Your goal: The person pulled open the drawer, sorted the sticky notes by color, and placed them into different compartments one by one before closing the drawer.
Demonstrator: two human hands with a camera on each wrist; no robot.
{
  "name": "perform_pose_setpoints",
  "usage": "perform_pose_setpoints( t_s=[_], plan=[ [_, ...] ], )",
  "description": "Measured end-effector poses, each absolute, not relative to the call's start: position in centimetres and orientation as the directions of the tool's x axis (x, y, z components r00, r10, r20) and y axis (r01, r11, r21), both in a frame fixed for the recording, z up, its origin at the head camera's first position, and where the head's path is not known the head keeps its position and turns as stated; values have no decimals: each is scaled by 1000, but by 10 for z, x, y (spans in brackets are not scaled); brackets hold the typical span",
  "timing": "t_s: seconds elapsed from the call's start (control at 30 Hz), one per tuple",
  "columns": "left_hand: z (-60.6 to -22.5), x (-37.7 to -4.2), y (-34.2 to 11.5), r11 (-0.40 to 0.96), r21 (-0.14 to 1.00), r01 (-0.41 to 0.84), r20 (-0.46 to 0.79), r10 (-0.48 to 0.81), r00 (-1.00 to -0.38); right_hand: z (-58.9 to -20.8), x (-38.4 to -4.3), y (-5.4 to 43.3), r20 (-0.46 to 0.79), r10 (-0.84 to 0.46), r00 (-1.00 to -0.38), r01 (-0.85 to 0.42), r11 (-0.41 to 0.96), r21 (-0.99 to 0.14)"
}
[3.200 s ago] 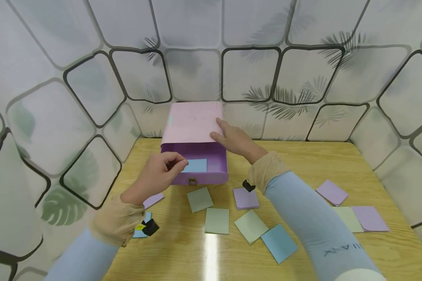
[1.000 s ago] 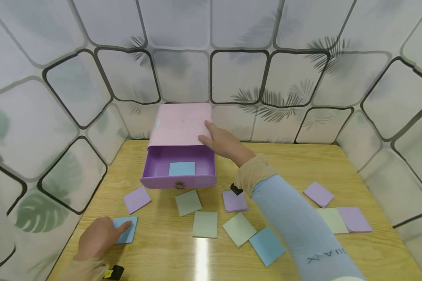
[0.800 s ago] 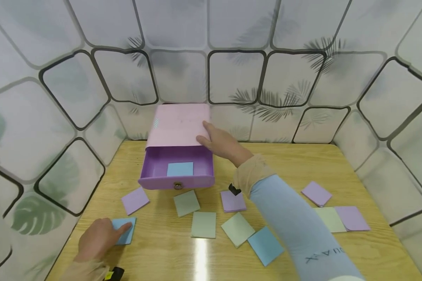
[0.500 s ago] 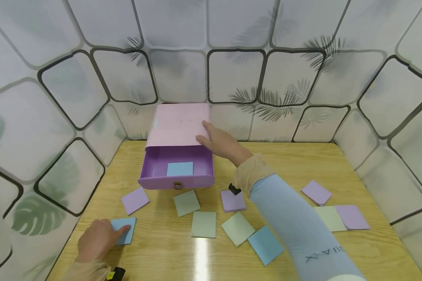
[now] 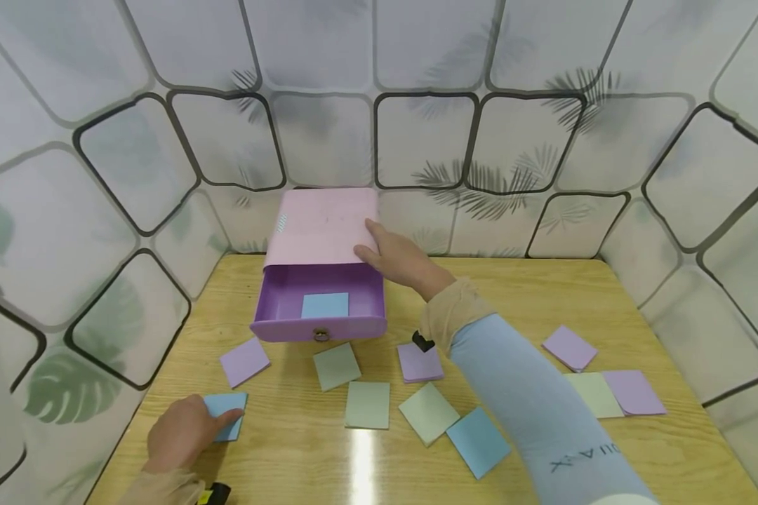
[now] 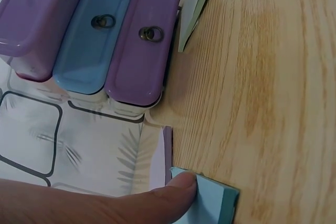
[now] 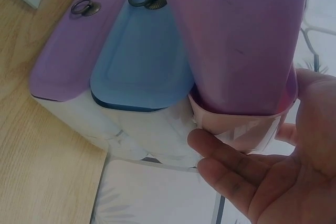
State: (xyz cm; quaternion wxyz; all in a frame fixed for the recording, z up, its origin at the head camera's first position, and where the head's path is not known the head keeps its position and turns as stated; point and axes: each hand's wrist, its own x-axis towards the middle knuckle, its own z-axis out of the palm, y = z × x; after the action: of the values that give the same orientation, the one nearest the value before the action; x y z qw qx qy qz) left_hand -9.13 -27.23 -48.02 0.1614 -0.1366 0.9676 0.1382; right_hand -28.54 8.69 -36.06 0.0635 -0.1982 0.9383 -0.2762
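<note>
In the head view, my left hand (image 5: 180,431) is at a blue sticky note pad (image 5: 227,405) on the table. Its thumb (image 6: 181,187) lies across the pad's top in the left wrist view, while the other fingers are mostly hidden. My right hand (image 5: 401,259) grips the right side of a pink-topped drawer unit (image 5: 322,224), its fingers (image 7: 231,169) against the casing. The unit's top purple drawer (image 5: 318,328) is pulled out, and a blue square note (image 5: 325,305) lies inside. Beneath it, a blue drawer (image 6: 94,35) and another purple drawer (image 6: 142,51) are closed.
Pads and notes lie over the wooden table (image 5: 278,463): a purple one (image 5: 244,362), green ones (image 5: 367,405) in the middle, a blue one (image 5: 478,442). Further right are purple (image 5: 570,348) and pale green (image 5: 595,394) ones. Patterned wall covering (image 5: 429,140) rises behind.
My left hand has gone from the open drawer down to the blue pad at lower left; lately its thumb shifted slightly right. The drawer is further out than at first. The right hand keeps its place.
</note>
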Motion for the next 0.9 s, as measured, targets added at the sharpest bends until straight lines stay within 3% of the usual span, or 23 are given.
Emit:
perform_pose_setpoints(
  t_s=[0.6, 0.9],
  plan=[
    [-484, -91, -276, 907, 263, -329, -287, -252, -924, -358, -283, 85, -6, -416, -909, -346, 763, -546],
    [-489, -89, -276, 910, 308, -278, -230, -212, -950, -357, -281, 85, -6, -414, -910, -346, 768, -539]
  ],
)
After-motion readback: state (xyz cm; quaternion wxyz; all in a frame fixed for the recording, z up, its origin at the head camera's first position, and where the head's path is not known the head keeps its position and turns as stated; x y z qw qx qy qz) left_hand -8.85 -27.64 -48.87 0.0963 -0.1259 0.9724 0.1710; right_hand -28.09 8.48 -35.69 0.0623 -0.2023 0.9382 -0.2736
